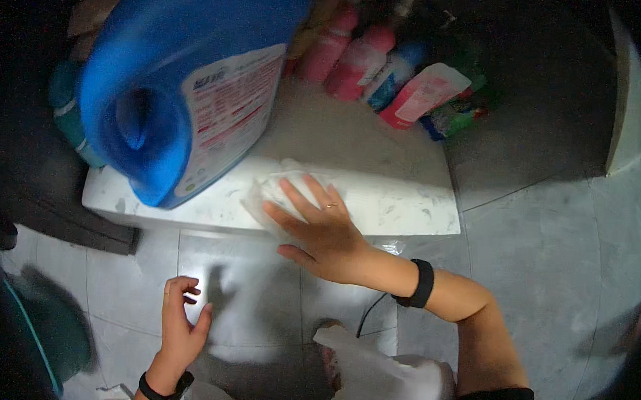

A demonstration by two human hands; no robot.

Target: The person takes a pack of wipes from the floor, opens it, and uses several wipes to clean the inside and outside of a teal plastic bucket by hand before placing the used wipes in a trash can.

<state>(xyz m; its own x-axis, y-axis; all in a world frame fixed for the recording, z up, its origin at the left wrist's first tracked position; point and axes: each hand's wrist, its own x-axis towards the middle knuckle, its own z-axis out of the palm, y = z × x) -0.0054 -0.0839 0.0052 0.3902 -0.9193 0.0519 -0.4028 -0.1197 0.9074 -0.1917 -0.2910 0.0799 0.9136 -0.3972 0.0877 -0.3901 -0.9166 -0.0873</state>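
My right hand (324, 233) lies flat, fingers spread, on a crumpled white cloth or tissue (261, 197) on the front part of a white speckled countertop (412, 210). The palm faces down and presses the cloth against the surface. My left hand (184, 315) hangs over the tiled floor, fingers curled and apart, with nothing in it. A big blue plastic jug (137, 71) with a printed label stands on the counter's left side, its handle towards me.
Pink bottles (360, 66), a blue and white bottle (395, 76) and a green packet (455, 120) stand at the counter's back right. A teal item (67, 110) is behind the jug. A dark green rounded object (53, 327) sits at lower left, and a black cable (369, 314) lies on the floor.
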